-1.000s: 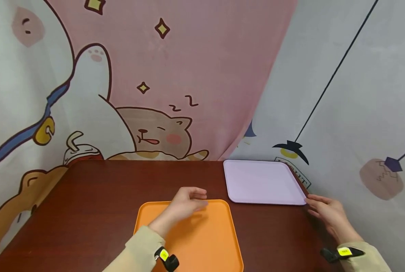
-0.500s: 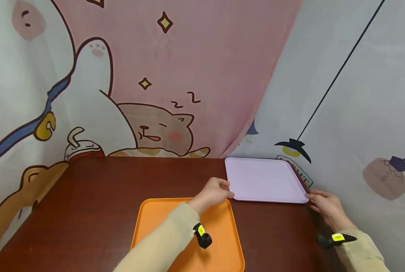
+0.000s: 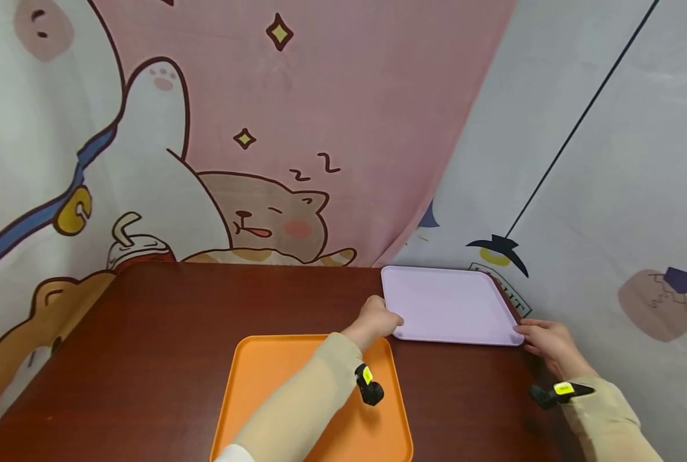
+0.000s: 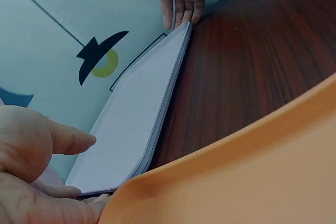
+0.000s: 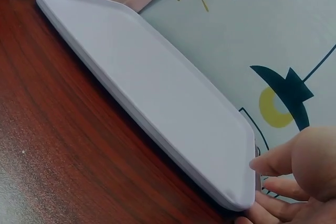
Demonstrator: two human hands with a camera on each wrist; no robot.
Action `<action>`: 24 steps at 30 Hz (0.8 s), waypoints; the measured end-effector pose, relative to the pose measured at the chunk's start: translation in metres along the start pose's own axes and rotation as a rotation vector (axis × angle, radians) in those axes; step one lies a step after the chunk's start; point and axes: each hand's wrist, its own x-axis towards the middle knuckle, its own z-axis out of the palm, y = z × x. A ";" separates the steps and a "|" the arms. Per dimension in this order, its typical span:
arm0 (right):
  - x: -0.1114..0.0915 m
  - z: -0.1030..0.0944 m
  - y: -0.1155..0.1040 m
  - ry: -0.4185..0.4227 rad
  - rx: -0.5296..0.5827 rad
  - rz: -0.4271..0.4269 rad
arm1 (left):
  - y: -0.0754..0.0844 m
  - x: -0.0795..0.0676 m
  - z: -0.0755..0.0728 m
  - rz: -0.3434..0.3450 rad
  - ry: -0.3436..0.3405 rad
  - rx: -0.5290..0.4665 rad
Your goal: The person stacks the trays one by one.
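A pale lilac rectangular tray (image 3: 449,305) lies flat near the back right of the table. Its side shows a doubled edge in the wrist views; whether it is one tray or two stacked, I cannot tell. My left hand (image 3: 374,319) holds its left edge, thumb over the rim (image 4: 79,141) and fingers partly hidden beneath. At the front right corner my right hand (image 3: 553,346) grips the rim, the thumb on top and the other fingers along the side and below (image 5: 278,203). An orange tray (image 3: 274,385) lies nearer, under my left forearm.
The dark brown wooden table (image 3: 118,359) carries both trays. A printed cloth (image 3: 378,128) hangs behind the table and along its right side, close to the lilac tray. The orange tray's back right corner is near the lilac tray's front left corner.
My left hand has moved right and away from me, from above the orange tray to the lilac tray's left edge. My right hand stays at the right corner. The lilac tray has barely moved.
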 end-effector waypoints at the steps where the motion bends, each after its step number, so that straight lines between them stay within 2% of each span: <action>1: 0.001 0.001 0.000 -0.001 -0.005 0.002 | -0.001 0.002 0.000 -0.012 -0.008 -0.018; 4: 0.003 0.000 0.000 0.001 -0.015 -0.006 | -0.003 0.007 0.001 -0.036 -0.010 -0.054; 9: 0.006 -0.003 0.002 -0.016 -0.035 -0.025 | -0.004 0.011 0.004 -0.055 -0.015 -0.057; 13: 0.004 -0.005 0.001 -0.023 -0.064 -0.034 | -0.005 0.012 0.001 -0.049 -0.032 -0.066; 19: 0.002 -0.006 0.002 -0.035 -0.062 -0.015 | -0.010 0.016 -0.006 -0.099 -0.068 -0.091; 24: -0.001 -0.008 0.003 -0.062 -0.070 -0.030 | -0.012 0.018 -0.008 -0.086 -0.072 -0.099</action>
